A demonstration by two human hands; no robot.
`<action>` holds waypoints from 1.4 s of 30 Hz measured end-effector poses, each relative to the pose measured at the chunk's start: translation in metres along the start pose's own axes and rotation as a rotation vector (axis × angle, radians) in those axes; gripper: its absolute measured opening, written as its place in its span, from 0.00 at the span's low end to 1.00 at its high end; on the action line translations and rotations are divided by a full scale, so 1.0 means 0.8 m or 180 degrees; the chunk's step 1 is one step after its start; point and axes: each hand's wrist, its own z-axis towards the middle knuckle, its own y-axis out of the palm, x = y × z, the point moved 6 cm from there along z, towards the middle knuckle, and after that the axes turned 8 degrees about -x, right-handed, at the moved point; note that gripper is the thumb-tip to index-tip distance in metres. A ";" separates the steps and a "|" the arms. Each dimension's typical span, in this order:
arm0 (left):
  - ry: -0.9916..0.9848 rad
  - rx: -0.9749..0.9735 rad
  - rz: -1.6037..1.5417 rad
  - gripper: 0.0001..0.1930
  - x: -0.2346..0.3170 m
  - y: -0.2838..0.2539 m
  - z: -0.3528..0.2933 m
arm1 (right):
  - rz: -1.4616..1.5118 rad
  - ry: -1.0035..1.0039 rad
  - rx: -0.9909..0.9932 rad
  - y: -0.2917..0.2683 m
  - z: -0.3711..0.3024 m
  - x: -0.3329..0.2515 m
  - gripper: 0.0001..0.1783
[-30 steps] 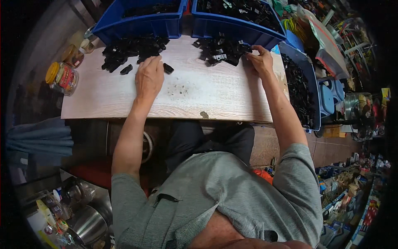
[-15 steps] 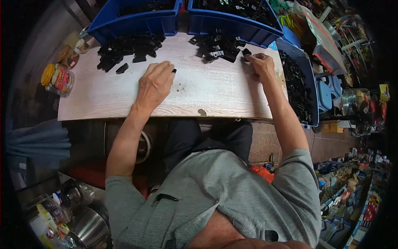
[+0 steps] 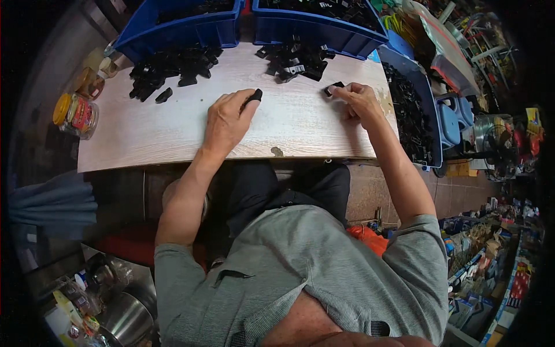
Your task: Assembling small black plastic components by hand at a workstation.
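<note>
My left hand (image 3: 230,118) is over the middle of the table, thumb and fingers closed on a small black plastic part (image 3: 256,96) that juts out at the fingertips. To the right, my right hand (image 3: 361,104) pinches another black plastic part (image 3: 333,88) just above or on the tabletop; its exact contact is hard to see. A pile of black parts (image 3: 295,62) lies beyond, between my hands, with some pale metallic faces showing. Another pile of dark parts (image 3: 173,68) spreads at the far left, and one loose black piece (image 3: 164,95) lies at its near side.
Two blue bins (image 3: 193,32) (image 3: 324,28) holding black parts stand along the far edge. A blue crate (image 3: 435,124) full of black parts stands against the right side. Jars with a yellow lid among them (image 3: 81,118) stand at the left edge. The pale wooden table (image 3: 144,136) has a chipped front edge.
My left hand has moved right, and the black part in it now shows more. My right hand has come nearer and slightly left with its part, away from the far pile.
</note>
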 end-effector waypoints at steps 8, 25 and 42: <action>-0.0125 0.0045 -0.0659 0.15 0.005 0.024 0.001 | 0.0244 -0.0437 -0.0034 0.001 -0.010 -0.020 0.29; 0.1515 0.0041 -0.0029 0.07 0.083 0.112 0.064 | -0.0297 -0.0510 -0.0698 0.056 -0.019 -0.023 0.16; 0.1657 -0.0252 0.0205 0.14 0.092 0.112 0.055 | -0.0188 -0.0613 -0.0813 0.054 -0.010 -0.007 0.16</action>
